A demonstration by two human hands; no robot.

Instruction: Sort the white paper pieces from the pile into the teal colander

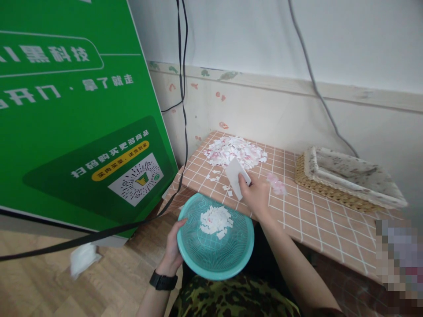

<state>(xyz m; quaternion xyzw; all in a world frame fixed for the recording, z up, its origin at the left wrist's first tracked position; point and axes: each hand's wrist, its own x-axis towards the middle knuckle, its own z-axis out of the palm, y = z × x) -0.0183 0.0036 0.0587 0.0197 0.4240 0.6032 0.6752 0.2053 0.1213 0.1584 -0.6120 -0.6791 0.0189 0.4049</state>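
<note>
My left hand (174,246) grips the left rim of a turquoise plastic basket (243,259) held just below the table's front edge. A small heap of white paper scraps (216,221) lies in its bottom. My right hand (254,191) is closed on a flat white card (235,176), which stands tilted over the tabletop. Behind the card spreads a larger pile of white and pinkish paper scraps (233,149). A few loose scraps (214,177) lie between that pile and the basket. Right of my right hand is a small pink translucent piece (276,184).
The table wears a brown white-gridded cloth (317,224). A fabric-lined wicker basket (350,180) stands at the right by the wall. A green machine (82,110) fills the left, with a black strap (132,226) hanging across it. A white packet (84,259) lies on the floor.
</note>
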